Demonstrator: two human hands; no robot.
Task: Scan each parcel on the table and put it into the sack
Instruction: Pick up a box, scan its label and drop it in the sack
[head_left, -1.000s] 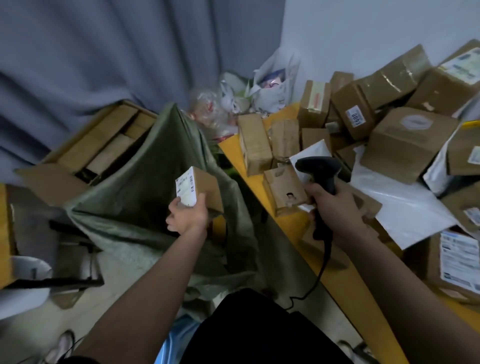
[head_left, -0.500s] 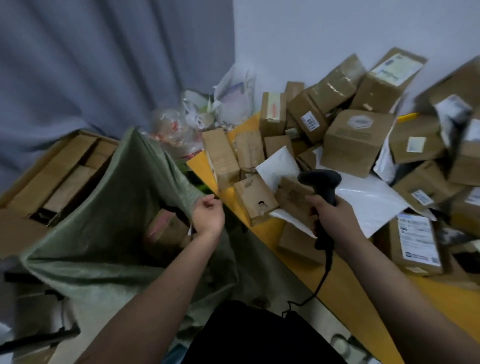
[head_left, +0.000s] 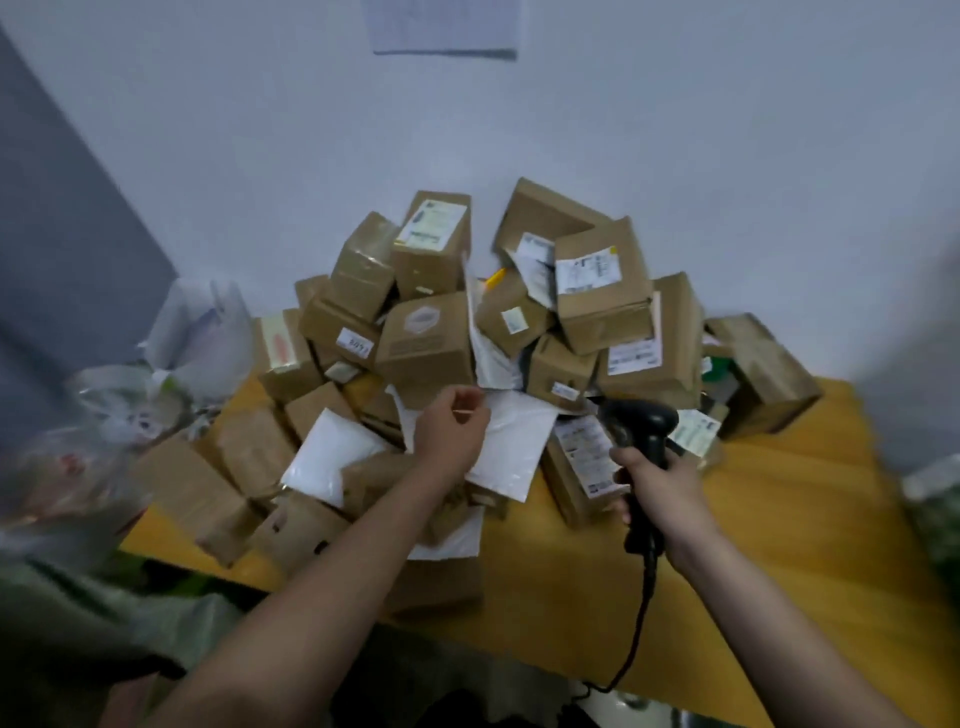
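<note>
1. The left hand reaches over the middle of the parcel heap, fingers loosely curled, thumb and forefinger close to each other above a white flat mailer. Motion blur makes it impossible to tell whether they actually pinch the mailer's edge or only hover at it.
2. The right hand is wrapped tight round the grip of a black barcode scanner, whose head points toward the pile. Its cable hangs down past the front edge of the table and runs out of sight at the bottom.
3. The parcels lie piled on the yellow table, mostly brown cardboard boxes stacked against the wall at its far edge, with some spilling toward the front left corner. Their labels are too blurred to read.
4. A box with a large white label lies just beside the scanner, partly hidden by the right hand.
5. A second white padded mailer lies left of the left forearm, its lower corner covered by boxes.
6. The green sack shows only as a dark fold at the bottom left, below the table's front left corner; its mouth is out of view.
7. Clear plastic bags sit off the table's left edge, smeared by blur.
8. A sheet of paper on the wall is cut off by the top of the view.
</note>
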